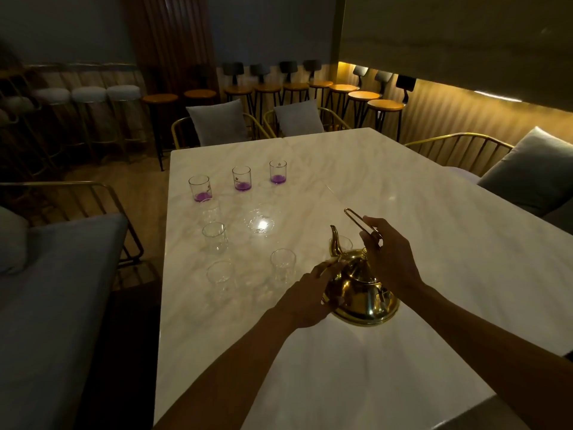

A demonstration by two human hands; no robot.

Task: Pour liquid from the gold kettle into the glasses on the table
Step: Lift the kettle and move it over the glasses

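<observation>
While standing upright on the table (341, 383), gets held from both sides: kettle (356, 290), between the two hands and touching both.

Far left of the left hand (305, 297), off the table edge: sofa (46, 274), dim.

Well ahead and left of the left hand, nowhere near touching: three purple glasses (242, 179) in a slanted row, each upright with a little purple liquid at the bottom.

Nearer, left and just ahead of the left hand's fingertips: clear glasses (215, 242), upright, apart from one another and from the hand. Closest one just ahead of the fingers (325, 270). Contents too faint to tell.

Ahead of the left hand, between the two groups of glasses: dish (259, 224), clear, catching a bright glint.

Left hand: fingers nearly straight, laid against the kettle's left side near the base of the spout (335, 240). Grips nothing, only rests there.

Spout: points away and leftward, rising ahead of the left hand's fingertips. Just behind it, another clear glass, partly hidden.

Right hand (390, 252): reaches over the kettle's right side, fingers and thumb curled round the handle (361, 223). Handle tipped up and away, its loop sticking out past the fingers.

Far right of the right hand, beyond the table: cushion (533, 172) on a chair.
</observation>
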